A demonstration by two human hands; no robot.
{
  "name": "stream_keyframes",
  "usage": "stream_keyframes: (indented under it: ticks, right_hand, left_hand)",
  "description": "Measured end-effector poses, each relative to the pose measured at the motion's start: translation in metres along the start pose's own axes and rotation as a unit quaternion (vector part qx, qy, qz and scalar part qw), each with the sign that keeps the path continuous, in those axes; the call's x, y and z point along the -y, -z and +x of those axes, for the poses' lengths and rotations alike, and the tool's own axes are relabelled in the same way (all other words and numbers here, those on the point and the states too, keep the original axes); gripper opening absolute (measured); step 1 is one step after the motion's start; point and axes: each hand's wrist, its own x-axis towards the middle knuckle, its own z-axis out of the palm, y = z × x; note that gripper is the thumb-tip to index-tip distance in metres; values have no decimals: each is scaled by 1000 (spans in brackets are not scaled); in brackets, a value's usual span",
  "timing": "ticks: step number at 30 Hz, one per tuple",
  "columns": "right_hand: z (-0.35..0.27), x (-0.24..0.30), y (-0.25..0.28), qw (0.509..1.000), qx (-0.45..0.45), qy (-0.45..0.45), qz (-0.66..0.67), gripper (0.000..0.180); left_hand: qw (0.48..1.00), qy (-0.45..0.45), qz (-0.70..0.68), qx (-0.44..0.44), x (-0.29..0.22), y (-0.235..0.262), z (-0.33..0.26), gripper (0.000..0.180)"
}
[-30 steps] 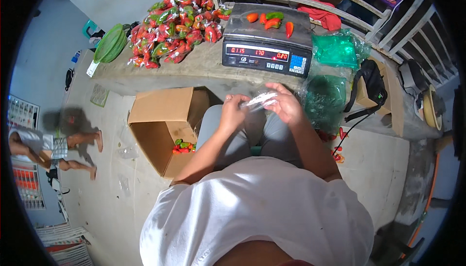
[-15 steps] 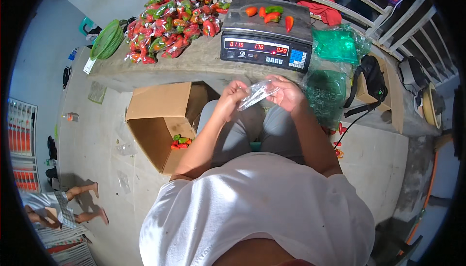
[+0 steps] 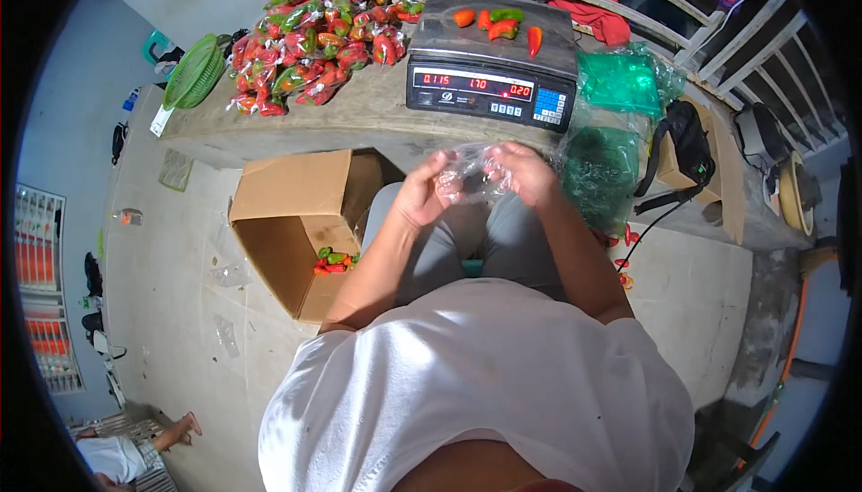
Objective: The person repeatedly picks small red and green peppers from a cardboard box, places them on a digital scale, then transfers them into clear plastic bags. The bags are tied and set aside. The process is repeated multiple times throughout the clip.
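Note:
A clear plastic bag (image 3: 474, 169) is stretched between my two hands above my lap. My left hand (image 3: 426, 188) pinches one side of it, and my right hand (image 3: 528, 174) grips the other side with its fingertips. The bag looks puffed and see-through, with nothing visible inside. Just beyond my hands stands a digital scale (image 3: 489, 88) on the concrete ledge. Several red, orange and green peppers (image 3: 505, 29) lie loose on its dark plate. Left of the scale is a heap of bagged peppers (image 3: 314, 43).
A tilted cardboard box (image 3: 292, 188) on the floor holds a few peppers. Green plastic bags (image 3: 603, 178) lie right of the scale, beside a black bag (image 3: 690, 142). A green basket (image 3: 194, 74) leans at the ledge's left end. Another person (image 3: 117, 456) is at lower left.
The plastic bag was flat and narrow between my fingers; now it is spread wider and puffed. The other person at lower left has moved lower in the picture.

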Motion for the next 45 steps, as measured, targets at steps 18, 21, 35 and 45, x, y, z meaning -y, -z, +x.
stream_keyframes:
  ticks: [18, 21, 35, 45]
  right_hand:
    - [4, 1, -24, 746, -205, 206, -599, 50]
    - [-6, 7, -42, 704, -209, 130, -667, 56]
    - [108, 111, 46, 704, -205, 271, -623, 73]
    - [193, 188, 40, 543, -176, 28, -821, 98]
  left_hand:
    - [909, -208, 304, -195, 30, -38, 12, 53]
    - [740, -182, 606, -229, 11, -2, 19, 49]
    - [534, -227, 744, -331, 10, 25, 26, 37]
    - [560, -273, 715, -317, -12, 38, 27, 33]
